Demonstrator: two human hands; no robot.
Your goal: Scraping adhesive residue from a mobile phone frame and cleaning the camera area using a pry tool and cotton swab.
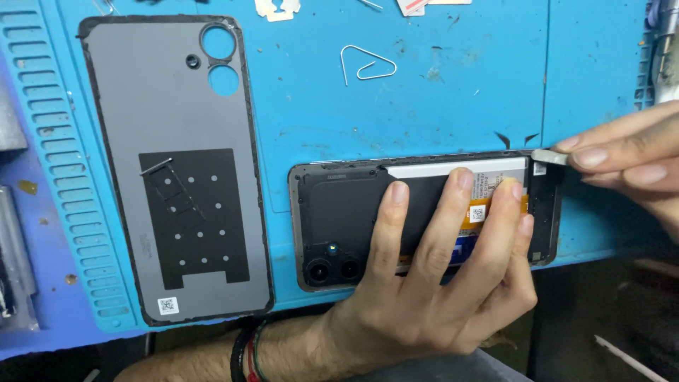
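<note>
Opened phone (pixel 339 212) lies face down at near edge of blue mat (pixel 424 106) on tabletop, back off, battery and camera module bare. Left hand (pixel 438 283) presses flat on it, fingers spread, clamped on nothing. Right hand (pixel 629 159) pinches thin metal pry tool (pixel 550 156), tip at phone's top right corner. Step looks like prying along frame edge (steady pressure needed, shallow angle). Removed grey back cover (pixel 177 170) lies well left, SIM tray (pixel 157 167) on it.
</note>
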